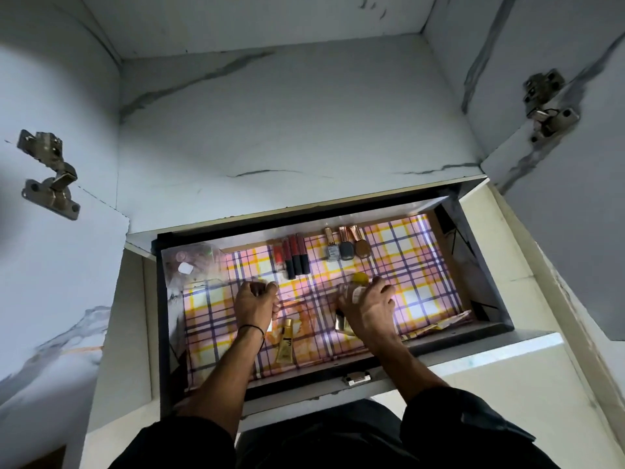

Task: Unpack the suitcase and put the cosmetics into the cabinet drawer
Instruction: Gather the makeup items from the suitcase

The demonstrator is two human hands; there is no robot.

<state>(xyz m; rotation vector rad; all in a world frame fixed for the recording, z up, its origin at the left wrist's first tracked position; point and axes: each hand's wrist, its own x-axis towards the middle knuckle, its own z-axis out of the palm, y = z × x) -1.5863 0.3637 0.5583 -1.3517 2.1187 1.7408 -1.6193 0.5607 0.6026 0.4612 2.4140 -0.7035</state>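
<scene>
The right hand (367,306) sits low in the drawer (487,265), grasping several cosmetics at once: a yellow-capped bottle (360,278) at its fingertips, a gold-and-dark piece (341,322) by its heel; the left hand (255,301) is curled, and I cannot tell whether it holds anything; my worry is the crowded grip, since letting go of one item may spill the others onto the glossy plaid liner (422,265); the nail polishes (345,248) just beyond the right fingertips and the lip glosses (295,257) beyond the left could get knocked out of line; a gold tube (285,341) beside the left wrist could be dragged by a forearm
</scene>
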